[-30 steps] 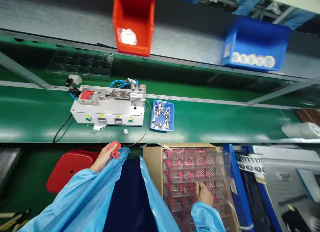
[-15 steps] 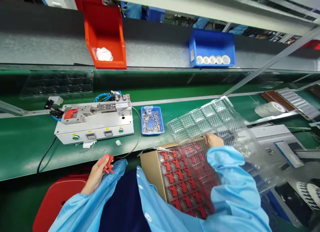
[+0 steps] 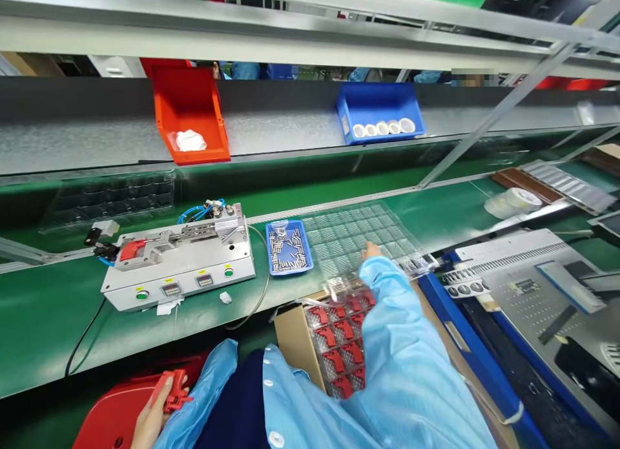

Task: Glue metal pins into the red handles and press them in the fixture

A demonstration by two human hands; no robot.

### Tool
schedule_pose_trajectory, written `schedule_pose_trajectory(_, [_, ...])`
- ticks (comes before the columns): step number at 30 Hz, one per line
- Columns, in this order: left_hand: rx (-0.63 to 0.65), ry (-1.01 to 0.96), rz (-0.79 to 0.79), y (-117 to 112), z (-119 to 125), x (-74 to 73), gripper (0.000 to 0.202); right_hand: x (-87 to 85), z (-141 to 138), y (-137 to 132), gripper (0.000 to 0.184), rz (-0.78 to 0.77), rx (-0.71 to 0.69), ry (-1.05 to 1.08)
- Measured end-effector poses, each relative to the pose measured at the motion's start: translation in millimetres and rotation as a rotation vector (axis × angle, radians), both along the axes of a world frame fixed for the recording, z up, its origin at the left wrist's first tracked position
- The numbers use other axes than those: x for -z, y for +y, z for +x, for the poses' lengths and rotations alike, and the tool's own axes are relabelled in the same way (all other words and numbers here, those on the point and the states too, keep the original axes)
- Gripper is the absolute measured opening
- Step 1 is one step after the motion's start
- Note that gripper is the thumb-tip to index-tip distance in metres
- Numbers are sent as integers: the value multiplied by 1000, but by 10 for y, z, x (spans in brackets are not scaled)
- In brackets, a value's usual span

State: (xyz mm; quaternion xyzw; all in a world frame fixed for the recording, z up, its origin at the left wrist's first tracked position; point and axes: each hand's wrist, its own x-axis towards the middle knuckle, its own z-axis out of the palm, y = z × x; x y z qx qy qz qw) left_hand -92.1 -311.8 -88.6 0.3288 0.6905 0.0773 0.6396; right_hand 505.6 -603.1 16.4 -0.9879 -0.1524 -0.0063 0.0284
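Observation:
My left hand point(image 3: 157, 407) is closed around red plastic parts point(image 3: 175, 389), low in front of the red stool point(image 3: 109, 410). Their exact number is hidden by the fingers. My right hand point(image 3: 372, 250) is on a clear plastic tray point(image 3: 339, 239) with many square pockets, lying on the green bench. Its fingers look pinched on the tray's middle, partly blurred. Below the tray, an open cardboard box point(image 3: 298, 345) holds red gun-shaped parts point(image 3: 334, 360) in a pocketed tray. My right sleeve covers part of that box.
A white bench fixture point(image 3: 179, 278) with a red part clamped in it stands at left. Beside it is a blue tray point(image 3: 290, 268) of small metal pins. Red point(image 3: 188, 113) and blue point(image 3: 382, 100) bins sit on the shelf. Equipment point(image 3: 533, 294) stands at right.
My right hand has brought the clear tray from tilted above the box down onto the bench. My left hand with the red parts sits lower in view. The camera view has shifted.

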Motion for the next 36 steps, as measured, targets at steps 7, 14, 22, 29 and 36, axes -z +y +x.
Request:
schedule_pose_trajectory(7, [-78,-60,6,54,415,-126,12,566,-1026,-50,38,19,-98,163])
schedule_pose_trajectory(14, [-21,-118,32,33,861,-322,12,808,-1462,132,41,-110,-256,265])
schedule_pose_trajectory(22, [16,-122,40,-36,806,-390,11,586,-1100,488,35,-184,-226,353])
schedule_pose_trajectory(29, [-40,-93,48,-113,577,-382,10,258,-946,612,28,-240,-231,357])
schedule_pose_trajectory(36, [-79,-193,103,-70,813,-509,21,41,-608,698,34,-236,-198,325])
